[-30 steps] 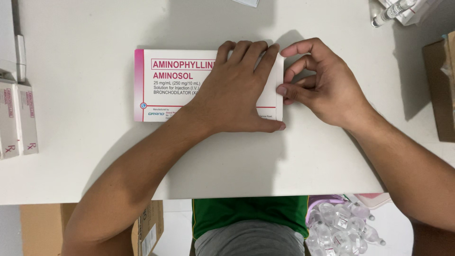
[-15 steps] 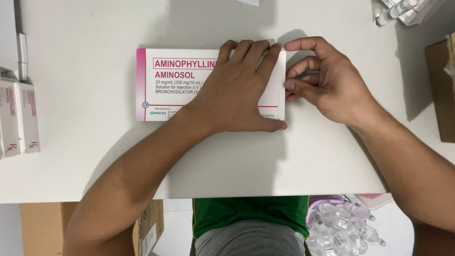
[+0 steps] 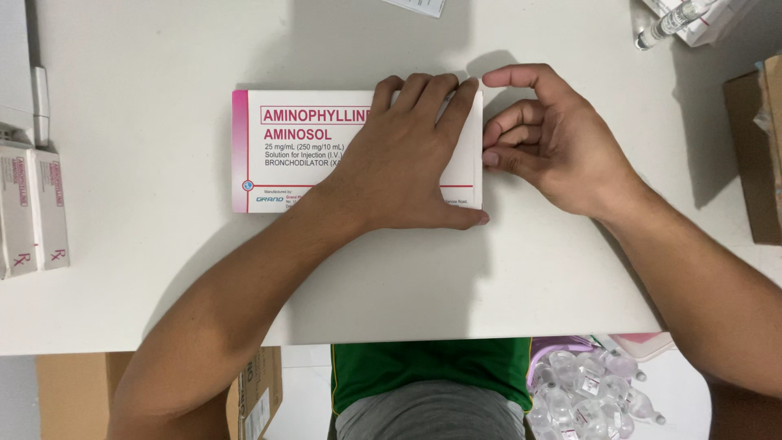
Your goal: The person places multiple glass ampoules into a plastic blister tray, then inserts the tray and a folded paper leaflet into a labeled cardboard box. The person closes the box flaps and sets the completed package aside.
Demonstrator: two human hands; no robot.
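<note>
- Left hand (image 3: pixel 407 159) flat, palm down, on the right half of the white medicine carton with a pink stripe (image 3: pixel 301 151); fingers spread toward the carton's far right corner, thumb along its near edge; pressing rather than gripping, closed on nothing
- Right hand (image 3: pixel 554 138) just beside the carton's right end, fingers curled, their tips touching the end face; forefinger arched over the far corner, close to the left fingertips; cannot tell whether anything is pinched between those fingers
- Carton flat on the white table (image 3: pixel 163 285), a little left of centre, long side running across the view, pink stripe at its left end
- Against half a second ago: carton in the same place, left hand in the same press, right fingers tucked a shade tighter against the end; very little movement overall, which reads as the end of the carton being pushed home or held shut
- Small white and pink boxes (image 3: pixel 32 208) at the left table edge, well apart from both hands
- Clear vials (image 3: pixel 676 20) on packaging at the far right corner, a brown cardboard box (image 3: pixel 757 155) at the right edge
- Bag of clear plastic ampoules (image 3: pixel 586 387) below table level, near the lap
</note>
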